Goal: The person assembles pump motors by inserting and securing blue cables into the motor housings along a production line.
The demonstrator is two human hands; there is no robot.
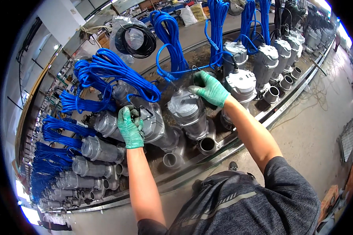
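My left hand [130, 128], in a green knit glove, is closed at the side of a silver pump [153, 124]. Its fingers curl around something small and dark that I cannot make out. A bent dark handle [146, 112] stands on that pump's top. My right hand [212, 90], gloved alike, is above the neighbouring silver pump [189, 111], with the thumb by its lid. The curled fingers meet a thin bent metal rod [193, 69]; part of it is hidden. A blue cable [170, 76] runs up from this pump's lid.
More silver pumps [241, 84] stand in a row along the metal-edged bench [259, 117], outlets toward me. Blue cable coils [121, 72] lie or hang behind them. A black cable coil [139, 41] hangs beyond the bench. Concrete floor [302, 133] stretches to the right.
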